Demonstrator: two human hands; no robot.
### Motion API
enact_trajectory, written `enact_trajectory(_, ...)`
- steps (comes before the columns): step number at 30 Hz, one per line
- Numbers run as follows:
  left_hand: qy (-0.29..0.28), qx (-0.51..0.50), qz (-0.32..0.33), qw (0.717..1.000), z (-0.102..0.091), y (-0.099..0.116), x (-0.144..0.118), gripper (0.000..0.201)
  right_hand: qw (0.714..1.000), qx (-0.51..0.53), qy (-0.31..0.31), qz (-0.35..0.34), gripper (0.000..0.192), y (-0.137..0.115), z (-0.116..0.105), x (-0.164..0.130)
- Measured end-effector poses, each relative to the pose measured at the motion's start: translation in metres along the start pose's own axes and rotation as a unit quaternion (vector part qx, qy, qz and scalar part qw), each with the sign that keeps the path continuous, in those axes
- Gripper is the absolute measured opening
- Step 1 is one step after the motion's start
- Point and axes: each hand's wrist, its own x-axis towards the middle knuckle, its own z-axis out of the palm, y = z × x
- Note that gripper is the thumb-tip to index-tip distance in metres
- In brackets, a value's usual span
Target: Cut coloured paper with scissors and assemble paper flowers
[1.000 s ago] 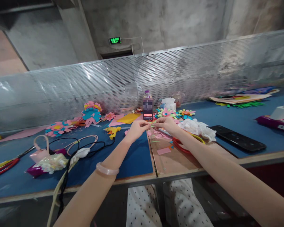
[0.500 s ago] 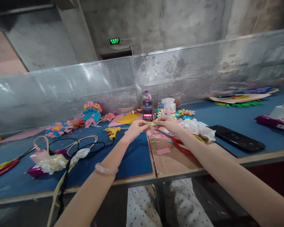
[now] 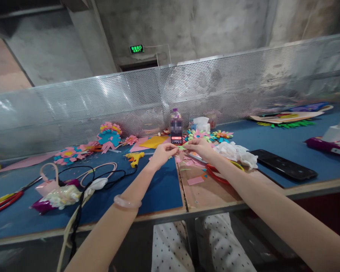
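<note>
Between my two hands is a small light-green paper piece, pinched from both sides just above the table. My left hand, a pale bangle on its wrist, has its thumb and fingertips closed on the left end. On the right end, my right hand grips with thumb and forefinger. Directly behind them a phone with a lit screen leans on a purple-capped bottle. Red-handled scissors lie partly under my right forearm. Pink paper scraps are scattered in front of the hands.
A yellow glue gun rests left of my hands, its cable running through tangled cords. Paper flowers stand at the back left. Crumpled tissues and a black phone lie to the right. A perforated metal screen borders the back.
My hands shift only very slightly around the green paper piece, which now looks flatter between the fingertips. Everything else stays where it was.
</note>
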Motion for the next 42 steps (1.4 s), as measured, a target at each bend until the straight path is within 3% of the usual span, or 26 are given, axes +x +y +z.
enact_trajectory(8,-0.011,-0.044,-0.046,0.998,-0.001,0.002,0.001,0.025,1.000,0.023,0.010,0.002,0.019,0.002,-0.001,0.003)
enact_trajectory(16,0.016,-0.022,-0.008,1.000,-0.001,-0.004,0.002,0.023,1.000,0.027,0.009,-0.002,0.018,0.001,0.000,0.001)
enact_trajectory(29,-0.002,-0.088,-0.059,0.994,0.003,-0.003,0.000,0.024,0.999,-0.033,-0.001,-0.011,0.019,0.002,0.000,0.000)
enact_trajectory(42,0.036,-0.253,-0.057,0.965,0.014,0.001,-0.002,0.024,0.998,0.048,0.036,-0.014,0.018,-0.007,0.016,-0.005)
